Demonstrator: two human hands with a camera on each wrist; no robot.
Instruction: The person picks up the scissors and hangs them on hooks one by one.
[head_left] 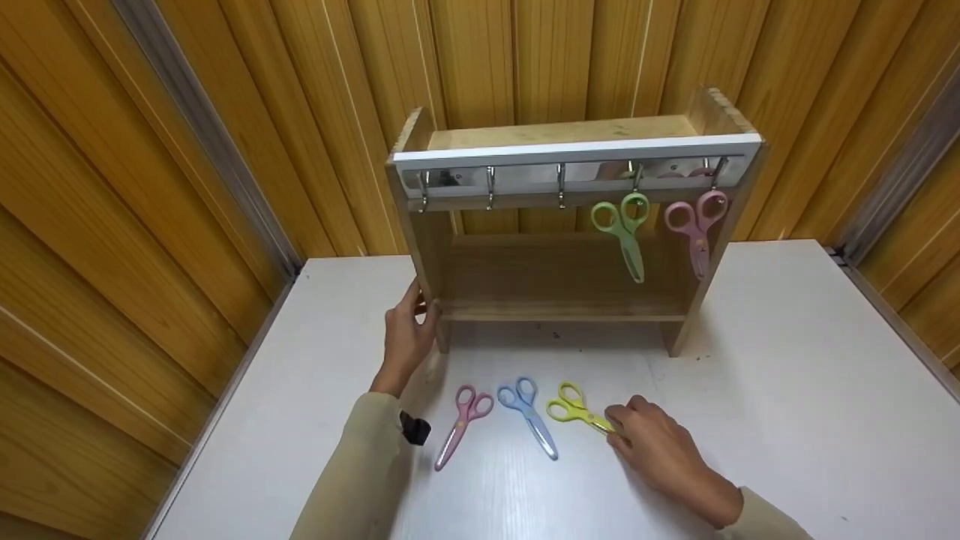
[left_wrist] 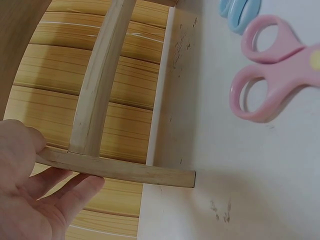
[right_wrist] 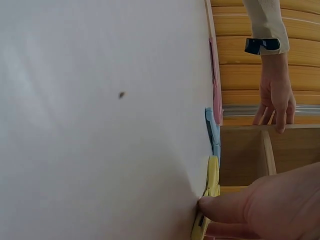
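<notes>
My left hand [head_left: 407, 341] holds the left side panel of a small wooden shelf rack [head_left: 566, 313], thumb on one face and fingers on the other, as the left wrist view also shows. Low over the white table, my right hand [head_left: 660, 444] pinches the blade end of the yellow scissors [head_left: 576, 409], whose handle loops point toward the rack. Its fingers hide the blade tip. Blue scissors [head_left: 529, 417] and pink scissors [head_left: 462, 430] lie to the left of the yellow pair, handles toward the rack.
A metal hook rail [head_left: 517, 178] runs across the rack's upper front. Green scissors [head_left: 624, 229] and a second pink pair [head_left: 697, 231] hang from hooks at its right end; three hooks to the left carry nothing. Wood-panelled walls [head_left: 480, 60] stand behind and beside the white table [head_left: 795, 360].
</notes>
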